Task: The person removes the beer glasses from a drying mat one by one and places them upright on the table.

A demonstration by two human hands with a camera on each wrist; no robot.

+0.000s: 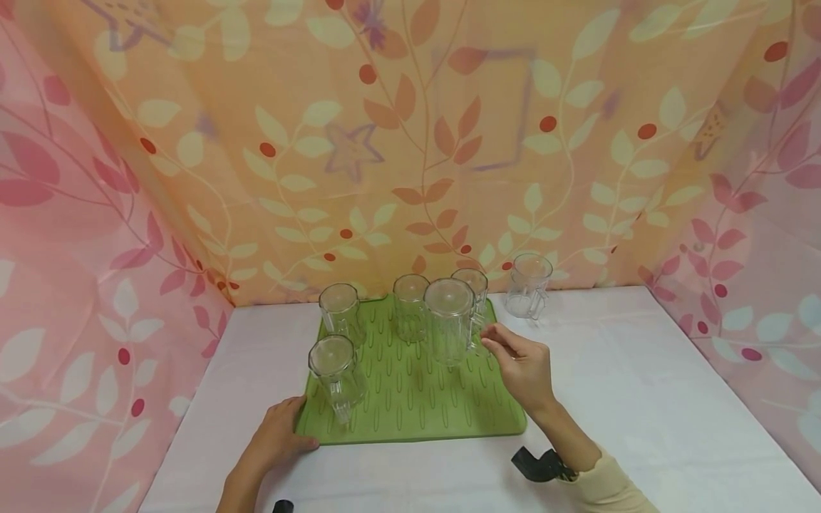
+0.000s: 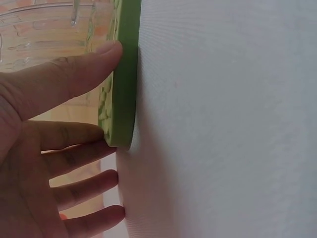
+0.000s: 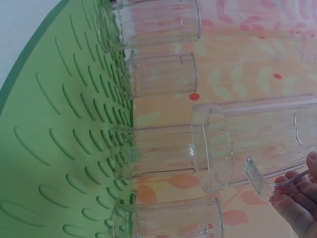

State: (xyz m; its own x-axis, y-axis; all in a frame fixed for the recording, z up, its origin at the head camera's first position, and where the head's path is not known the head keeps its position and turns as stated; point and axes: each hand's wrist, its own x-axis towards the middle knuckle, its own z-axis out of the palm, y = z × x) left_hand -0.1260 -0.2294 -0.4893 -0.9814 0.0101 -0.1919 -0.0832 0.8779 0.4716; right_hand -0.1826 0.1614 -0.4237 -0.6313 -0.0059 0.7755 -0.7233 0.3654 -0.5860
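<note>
My right hand (image 1: 527, 367) grips the handle of a clear glass mug (image 1: 447, 324). In the right wrist view this mug hangs upside down, its rim apart from the green drying mat (image 1: 417, 417). My left hand (image 1: 274, 434) rests at the mat's front left corner, thumb on the front edge, with its fairly straight fingers (image 2: 84, 191) along the left side. Close to that hand, one upturned glass mug (image 1: 335, 377) stands on the mat, handle facing front. Behind it is another mug (image 1: 340, 313). Two more, a middle mug (image 1: 409, 310) and a back mug (image 1: 473, 285), stand behind the held one.
One more glass mug (image 1: 528, 288) stands on the white tablecloth (image 1: 603, 370) beyond the mat's back right corner. Leaf-patterned cloth walls (image 1: 423, 142) enclose the table at the back and both sides. A black strap piece (image 1: 537, 464) sits at my right wrist.
</note>
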